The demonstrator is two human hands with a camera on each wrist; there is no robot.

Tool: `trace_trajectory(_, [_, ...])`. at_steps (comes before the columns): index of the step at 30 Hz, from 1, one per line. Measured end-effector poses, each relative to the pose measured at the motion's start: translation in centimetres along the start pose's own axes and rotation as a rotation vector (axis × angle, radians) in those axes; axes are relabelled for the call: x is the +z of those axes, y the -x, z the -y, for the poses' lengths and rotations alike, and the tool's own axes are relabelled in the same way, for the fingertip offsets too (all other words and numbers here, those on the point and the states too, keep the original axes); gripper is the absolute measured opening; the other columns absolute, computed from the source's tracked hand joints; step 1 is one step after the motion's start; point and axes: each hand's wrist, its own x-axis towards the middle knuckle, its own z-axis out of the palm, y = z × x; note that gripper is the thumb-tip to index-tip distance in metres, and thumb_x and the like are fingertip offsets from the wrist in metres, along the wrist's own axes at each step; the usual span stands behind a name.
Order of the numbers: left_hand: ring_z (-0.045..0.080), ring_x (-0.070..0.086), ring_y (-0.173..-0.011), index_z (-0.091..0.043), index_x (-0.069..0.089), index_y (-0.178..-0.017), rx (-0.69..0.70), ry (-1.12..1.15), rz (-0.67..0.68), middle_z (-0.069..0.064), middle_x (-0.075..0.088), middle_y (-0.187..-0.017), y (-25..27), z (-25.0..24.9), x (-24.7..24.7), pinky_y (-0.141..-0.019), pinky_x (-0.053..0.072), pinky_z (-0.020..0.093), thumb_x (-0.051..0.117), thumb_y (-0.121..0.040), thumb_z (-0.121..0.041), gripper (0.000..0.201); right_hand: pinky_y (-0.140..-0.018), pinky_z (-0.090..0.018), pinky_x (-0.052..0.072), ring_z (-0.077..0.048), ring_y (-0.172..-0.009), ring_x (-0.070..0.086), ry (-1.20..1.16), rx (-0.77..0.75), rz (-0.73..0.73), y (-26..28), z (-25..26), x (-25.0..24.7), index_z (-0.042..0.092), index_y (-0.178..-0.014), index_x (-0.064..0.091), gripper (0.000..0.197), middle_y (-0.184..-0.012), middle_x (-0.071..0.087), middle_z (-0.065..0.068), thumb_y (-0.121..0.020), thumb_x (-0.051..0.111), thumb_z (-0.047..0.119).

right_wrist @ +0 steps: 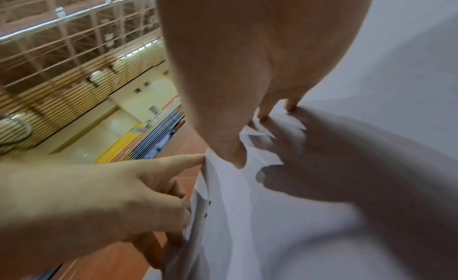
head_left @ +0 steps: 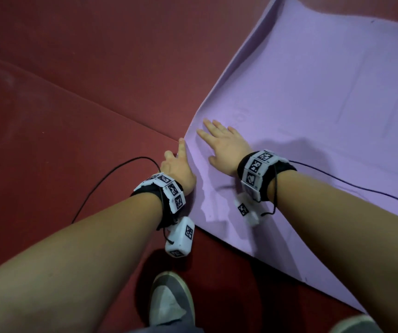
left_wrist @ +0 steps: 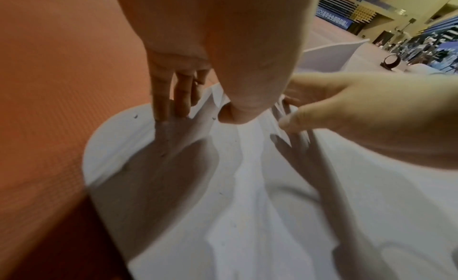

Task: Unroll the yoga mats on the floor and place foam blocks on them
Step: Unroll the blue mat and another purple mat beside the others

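Right hand (head_left: 224, 145) lies spread flat on the purple mat (head_left: 313, 104); left hand (head_left: 176, 164) curls around its edge. Best press outward, smoothing that corner against the floor (head_left: 73, 92).

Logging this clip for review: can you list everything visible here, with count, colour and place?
yoga mat: one, lilac, unrolled on the floor, far left edge curled up
floor: one, dark red, under and left of the mat
cables: two, black, trailing from the wristbands
wristbands: two, white tags on black, one per wrist
shoes: two, grey, bottom edge
foam blocks: none in view
left hand: at the mat's near corner edge, forefinger along it, other fingers curled
right hand: flat on the mat, fingers straight
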Motion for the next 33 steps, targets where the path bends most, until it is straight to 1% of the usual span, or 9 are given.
trace_trajectory(5, [0.038, 0.05, -0.117, -0.033, -0.003, -0.157, 0.054, 0.021, -0.004, 0.016, 0.037, -0.136, 4.1, -0.1, -2.3, -0.092, 0.045, 0.046, 0.055, -0.089, -0.023, 0.09, -0.122, -0.033, 0.014, -0.023, -0.151, 0.012, -0.484, 0.204, -0.065, 6.0, 0.0, -0.1, 0.019, -0.157, 0.013, 0.083, -0.164, 0.01, -0.011, -0.087, 0.058, 0.012])
trace_trajectory(9, [0.042, 0.048, -0.123, -0.031, -0.002, -0.157, 0.123, -0.058, 0.118, 0.019, 0.042, -0.138, 7.3, -1.1, -5.1, -0.101, 0.044, 0.051, 0.057, -0.084, -0.024, 0.094, -0.118, -0.025, 0.014, -0.018, -0.15, 0.017, -0.701, 0.359, -0.174, 12.6, 1.0, -4.3, 0.013, -0.156, 0.013, 0.078, -0.163, 0.017, -0.007, -0.091, 0.056, 0.009])
trace_trajectory(13, [0.04, 0.058, -0.114, -0.021, 0.025, -0.152, 0.213, 0.004, 0.241, 0.019, 0.059, -0.127, 10.8, -3.8, -8.0, -0.096, 0.048, 0.043, 0.059, -0.081, -0.021, 0.079, -0.114, -0.024, 0.019, -0.017, -0.147, 0.025, -0.785, 0.494, -0.238, 19.4, 1.4, -10.0, 0.015, -0.157, 0.014, 0.075, -0.162, 0.02, -0.002, -0.094, 0.054, 0.012])
trace_trajectory(17, [0.036, 0.054, -0.124, -0.014, 0.046, -0.145, 0.26, -0.045, 0.24, 0.016, 0.053, -0.14, 15.8, -7.6, -11.6, -0.105, 0.044, 0.04, 0.06, -0.085, -0.024, 0.062, -0.114, -0.027, 0.023, -0.018, -0.146, 0.027, -0.886, 0.614, -0.286, 25.8, 1.9, -15.3, 0.018, -0.157, 0.016, 0.073, -0.161, 0.025, -0.002, -0.095, 0.054, 0.015])
trace_trajectory(19, [0.033, 0.057, -0.121, -0.014, 0.058, -0.135, 0.293, -0.056, 0.252, 0.013, 0.056, -0.138, 18.8, -9.8, -14.2, -0.104, 0.045, 0.039, 0.06, -0.084, -0.025, 0.052, -0.116, -0.031, 0.027, -0.019, -0.145, 0.029, -0.947, 0.661, -0.32, 29.2, 2.3, -18.7, 0.019, -0.156, 0.017, 0.072, -0.16, 0.027, -0.003, -0.095, 0.054, 0.016])
trace_trajectory(22, [0.031, 0.061, -0.114, -0.015, 0.066, -0.123, 0.371, -0.077, 0.251, 0.009, 0.061, -0.131, 23.7, -13.6, -19.7, -0.1, 0.049, 0.04, 0.062, -0.085, -0.032, 0.043, -0.115, -0.036, 0.03, -0.021, -0.143, 0.035, -0.993, 0.725, -0.381, 34.7, 2.9, -24.9, 0.02, -0.156, 0.019, 0.071, -0.158, 0.03, -0.005, -0.095, 0.056, 0.018])
trace_trajectory(26, [0.031, 0.061, -0.113, -0.016, 0.067, -0.12, 0.463, -0.005, 0.146, 0.01, 0.061, -0.129, 31.2, -19.8, -30.1, -0.099, 0.049, 0.042, 0.059, -0.087, -0.04, 0.041, -0.113, -0.04, 0.035, -0.024, -0.138, 0.041, -1.119, 0.807, -0.502, 42.1, 3.9, -36.2, 0.024, -0.155, 0.023, 0.069, -0.154, 0.036, -0.006, -0.095, 0.057, 0.022])
trace_trajectory(30, [0.028, 0.059, -0.118, -0.013, 0.066, -0.122, 0.541, 0.233, 0.082, 0.011, 0.062, -0.13, 40.1, -26.5, -40.7, -0.102, 0.045, 0.038, 0.061, -0.091, -0.037, 0.04, -0.104, -0.035, 0.041, -0.021, -0.125, 0.05, -1.232, 0.859, -0.701, 49.6, 5.1, -48.3, 0.024, -0.151, 0.032, 0.061, -0.143, 0.046, -0.005, -0.095, 0.057, 0.022])
trace_trajectory(33, [0.027, 0.064, -0.108, -0.014, 0.066, -0.118, 0.591, 0.413, 0.05, 0.009, 0.067, -0.12, 46.9, -31.9, -48.7, -0.098, 0.049, 0.039, 0.063, -0.091, -0.037, 0.036, -0.101, -0.036, 0.043, -0.019, -0.111, 0.053, -1.295, 0.867, -0.863, 55.6, 6.1, -56.7, 0.019, -0.148, 0.037, 0.059, -0.126, 0.053, -0.004, -0.093, 0.06, 0.019])
